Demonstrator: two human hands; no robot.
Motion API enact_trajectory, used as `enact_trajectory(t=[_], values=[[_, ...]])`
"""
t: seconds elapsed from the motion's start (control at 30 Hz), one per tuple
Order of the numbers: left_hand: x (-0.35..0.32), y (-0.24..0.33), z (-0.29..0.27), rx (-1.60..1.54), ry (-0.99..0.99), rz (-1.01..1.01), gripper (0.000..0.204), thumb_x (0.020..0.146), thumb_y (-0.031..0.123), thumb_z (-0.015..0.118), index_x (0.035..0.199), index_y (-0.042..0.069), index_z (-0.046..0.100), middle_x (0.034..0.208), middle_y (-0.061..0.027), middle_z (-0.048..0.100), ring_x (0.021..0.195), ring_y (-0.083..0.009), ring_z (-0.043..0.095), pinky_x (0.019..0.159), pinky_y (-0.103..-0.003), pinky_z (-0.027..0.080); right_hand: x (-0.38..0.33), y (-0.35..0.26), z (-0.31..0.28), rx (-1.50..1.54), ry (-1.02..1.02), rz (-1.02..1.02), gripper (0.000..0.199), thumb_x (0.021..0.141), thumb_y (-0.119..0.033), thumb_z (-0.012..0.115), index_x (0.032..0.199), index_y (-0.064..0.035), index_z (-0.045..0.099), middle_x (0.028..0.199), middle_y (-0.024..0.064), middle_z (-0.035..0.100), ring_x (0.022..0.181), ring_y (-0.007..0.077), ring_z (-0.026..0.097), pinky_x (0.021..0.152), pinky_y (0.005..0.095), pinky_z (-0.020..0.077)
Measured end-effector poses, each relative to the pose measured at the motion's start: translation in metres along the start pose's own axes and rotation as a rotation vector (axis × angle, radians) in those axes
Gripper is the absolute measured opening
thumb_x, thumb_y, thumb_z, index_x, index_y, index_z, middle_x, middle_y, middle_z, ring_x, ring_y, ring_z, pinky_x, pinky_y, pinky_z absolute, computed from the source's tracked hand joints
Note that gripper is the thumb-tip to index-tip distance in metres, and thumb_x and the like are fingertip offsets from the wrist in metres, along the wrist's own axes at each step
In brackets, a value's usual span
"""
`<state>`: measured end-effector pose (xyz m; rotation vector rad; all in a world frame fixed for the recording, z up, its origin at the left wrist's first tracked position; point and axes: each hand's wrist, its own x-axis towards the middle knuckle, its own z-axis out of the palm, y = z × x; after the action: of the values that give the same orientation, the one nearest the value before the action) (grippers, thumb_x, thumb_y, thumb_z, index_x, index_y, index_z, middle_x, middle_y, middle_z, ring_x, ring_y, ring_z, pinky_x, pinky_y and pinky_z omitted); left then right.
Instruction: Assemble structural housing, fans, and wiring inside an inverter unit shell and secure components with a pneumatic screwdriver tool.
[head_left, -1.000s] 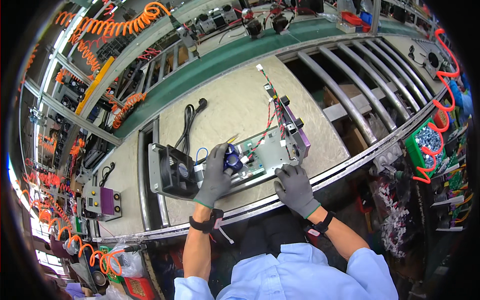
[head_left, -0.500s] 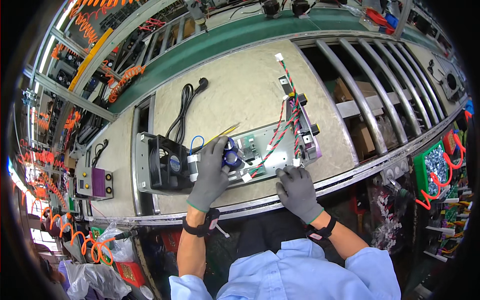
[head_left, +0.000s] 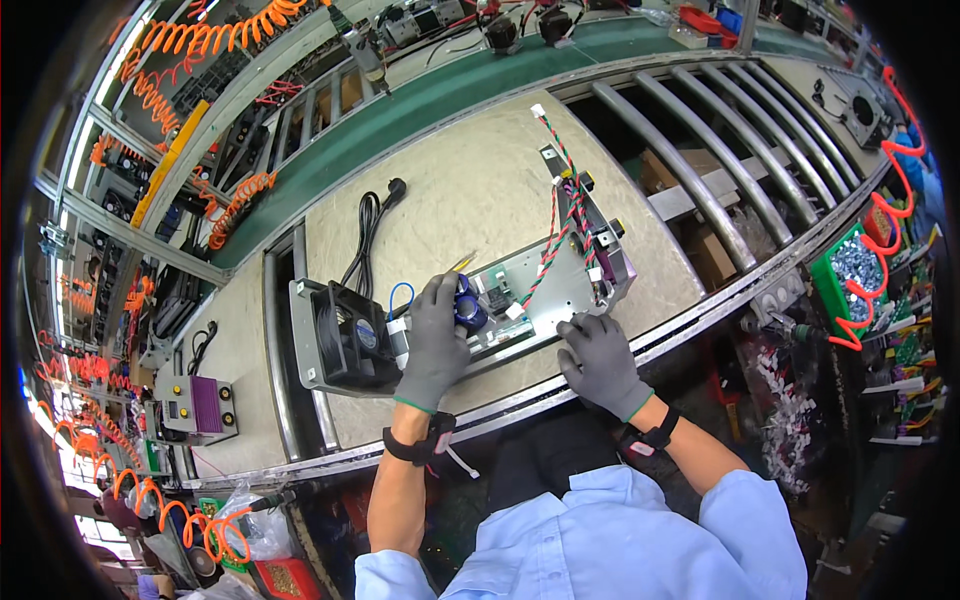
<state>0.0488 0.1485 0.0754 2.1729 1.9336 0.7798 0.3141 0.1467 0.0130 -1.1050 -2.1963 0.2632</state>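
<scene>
Left hand grip: your gloved left hand (head_left: 434,340) lies over the middle of the metal chassis (head_left: 520,290), fingers curled down around the blue capacitor (head_left: 467,302); the fingertips press against it, but whether they truly clamp it you cannot tell from this angle.
Right hand grip: your gloved right hand (head_left: 600,362) rests flat on the near edge of the chassis, fingers spread and closed on nothing, fingertips touching the metal plate.
Chassis: it lies slantwise on the beige work board (head_left: 470,190), its left end lower in the picture, its right end raised toward the rollers.
Fan: a black cooling fan (head_left: 345,335) stands in the left end of the chassis, just beside your left hand.
Wiring: a red and green wire harness (head_left: 560,225) runs from the right end of the chassis up across the board, ending in a white connector.
Power cord: a black power cord (head_left: 368,222) with its plug lies on the board above the fan, apart from the chassis.
Wrists: each of your forearms carries a black wrist strap (head_left: 418,447).
Conveyor: the green belt (head_left: 440,90) runs along the far side of the board, and metal rollers (head_left: 700,150) lie to the right.
Left bench: a purple unit (head_left: 195,405) sits well apart to your left.
Right bin: a green parts bin (head_left: 860,272) holds small metal pieces, beside coiled orange hoses.
</scene>
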Motion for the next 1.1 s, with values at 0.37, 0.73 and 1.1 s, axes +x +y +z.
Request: enact_trajectory(t=[0.37, 0.73, 1.1], values=[[0.0, 0.012, -0.01, 0.152, -0.125, -0.059, 0.083, 0.069, 0.015, 0.073, 0.141, -0.001, 0.036, 0.136, -0.0262, 0.046, 0.123, -0.047, 0.048, 0.106, -0.051, 0.04, 0.053, -0.009, 0.016, 0.112, -0.046, -0.025, 0.024, 0.082, -0.008, 0.063, 0.106, -0.0055, 0.065, 0.102, 0.0159, 0.062, 0.095, 0.0355, 0.062, 0.08, 0.0464, 0.0525], [0.002, 0.03, -0.002, 0.319, -0.108, -0.081, 0.105, 0.056, 0.041, 0.094, 0.136, -0.002, 0.041, 0.134, -0.0161, 0.047, 0.123, -0.0402, 0.045, 0.099, -0.051, 0.043, 0.071, 0.012, 0.04, 0.084, -0.172, -0.212, 0.04, 0.077, 0.004, 0.059, 0.116, -0.0069, 0.066, 0.113, 0.013, 0.065, 0.097, 0.0355, 0.062, 0.083, 0.0441, 0.0526], [-0.002, 0.019, 0.007, 0.33, -0.08, 0.037, 0.088, 0.056, 0.045, 0.09, 0.124, -0.002, 0.059, 0.134, -0.016, 0.048, 0.13, -0.0356, 0.042, 0.105, -0.058, 0.033, 0.066, 0.011, 0.039, 0.015, -0.165, -0.258, 0.038, 0.082, -0.002, 0.059, 0.12, -0.0027, 0.063, 0.116, 0.0171, 0.065, 0.098, 0.0374, 0.062, 0.082, 0.0479, 0.051]])
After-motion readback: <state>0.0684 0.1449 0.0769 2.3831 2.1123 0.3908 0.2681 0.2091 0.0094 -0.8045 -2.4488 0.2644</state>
